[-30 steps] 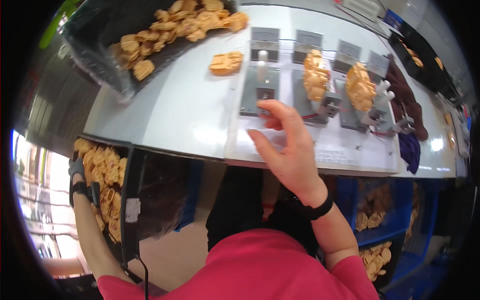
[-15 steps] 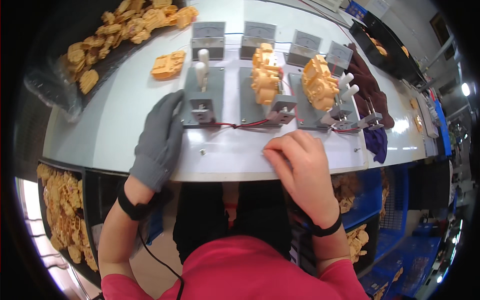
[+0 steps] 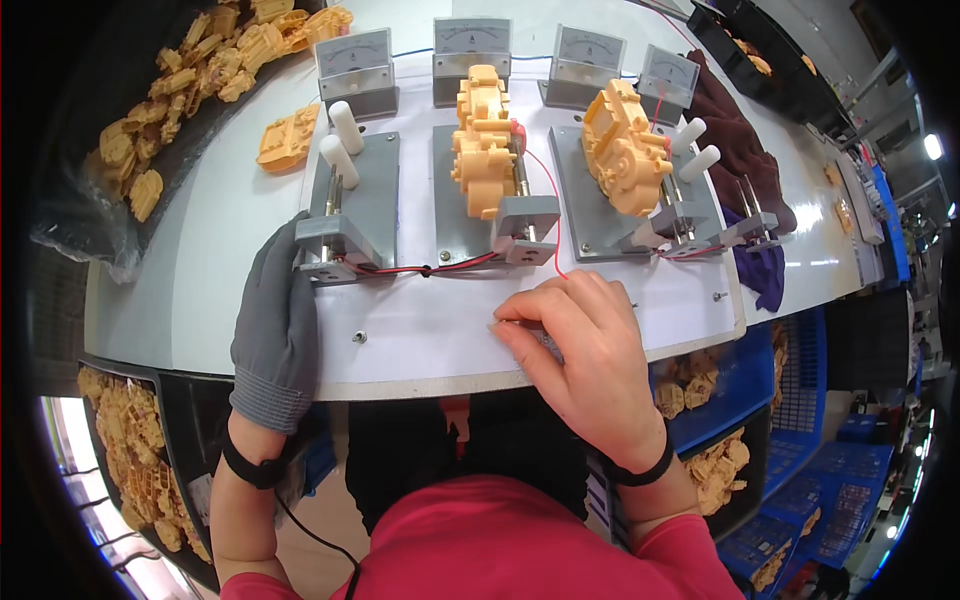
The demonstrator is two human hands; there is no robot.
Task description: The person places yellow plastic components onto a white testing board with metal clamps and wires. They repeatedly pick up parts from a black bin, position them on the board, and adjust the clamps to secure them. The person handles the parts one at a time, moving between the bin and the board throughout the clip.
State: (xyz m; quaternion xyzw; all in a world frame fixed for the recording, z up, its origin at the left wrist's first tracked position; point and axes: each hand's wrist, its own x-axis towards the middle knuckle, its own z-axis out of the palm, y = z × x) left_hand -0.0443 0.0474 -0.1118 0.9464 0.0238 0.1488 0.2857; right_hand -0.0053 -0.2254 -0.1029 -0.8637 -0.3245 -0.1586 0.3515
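My left hand [image 3: 277, 325], in a grey knit glove, lies with its fingers stretched along the near left edge of the left grey test fixture [image 3: 375, 185]. Two white posts [image 3: 344, 128] stand on that fixture, with no yellow part on it. My right hand [image 3: 590, 355] is bare, its thumb and forefinger pinched low over the white board in front of the middle fixture [image 3: 450, 225]. A thin red wire [image 3: 556, 215] runs from the middle yellow plastic gear housing [image 3: 482, 145] down to this hand; what the fingertips hold is hidden. Another yellow housing [image 3: 625, 145] sits on the right fixture [image 3: 590, 225].
Several analog panel meters [image 3: 472, 55] line the back of the board. A loose yellow housing [image 3: 287, 138] lies left of the fixtures, near a black bin [image 3: 75, 205] of similar parts. Brown cloth [image 3: 735, 140] lies at the right. Blue crates [image 3: 715, 410] stand below the table edge.
The view has shifted, so the fixtures appear larger and nearer. My right hand stays pinched, and the red wire now leads down to it. My left hand remains beside the left fixture.
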